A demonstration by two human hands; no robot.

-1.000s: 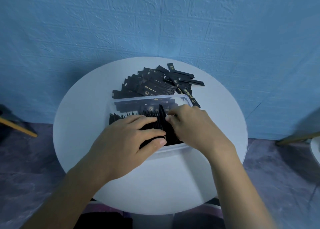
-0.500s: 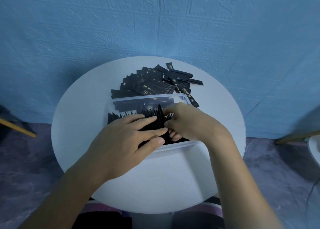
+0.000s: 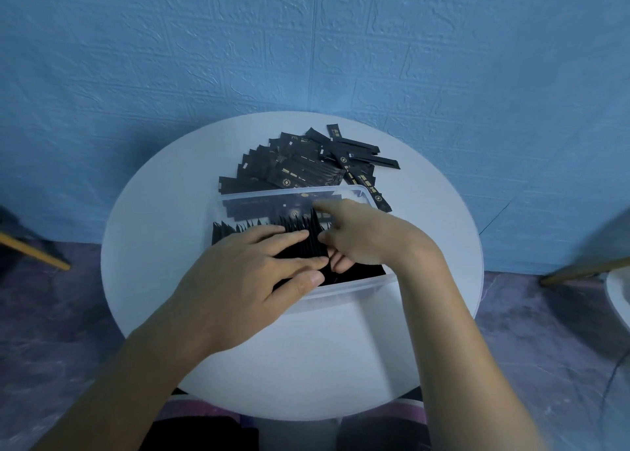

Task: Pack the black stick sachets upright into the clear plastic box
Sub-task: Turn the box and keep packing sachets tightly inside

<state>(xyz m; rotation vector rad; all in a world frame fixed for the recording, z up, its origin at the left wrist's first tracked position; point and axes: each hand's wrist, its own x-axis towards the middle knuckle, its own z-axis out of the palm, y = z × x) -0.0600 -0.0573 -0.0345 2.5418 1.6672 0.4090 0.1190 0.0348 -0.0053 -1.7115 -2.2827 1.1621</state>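
A clear plastic box point(image 3: 344, 289) stands in the middle of a round white table point(image 3: 306, 355). Its left and middle part holds a dense row of black stick sachets point(image 3: 238, 230) standing upright. My left hand point(image 3: 252, 273) lies flat on that row, its straight fingers pressing on the sachet tops. My right hand point(image 3: 368, 235) is inside the box's right part. Its thumb and lower fingers touch the right end of the row, and its index finger points left above it. A loose pile of black sachets point(image 3: 306, 165) lies flat just behind the box.
A blue textured wall rises right behind the table. Wooden chair legs point(image 3: 37, 254) show at the left edge, and another leg point(image 3: 586, 270) at the right. A white rounded object point(image 3: 618, 293) sits at the far right, over a dark floor.
My right hand has slid off the sachet tops to the right end of the row and stretched out its index finger. My left hand stays pressed on the row.
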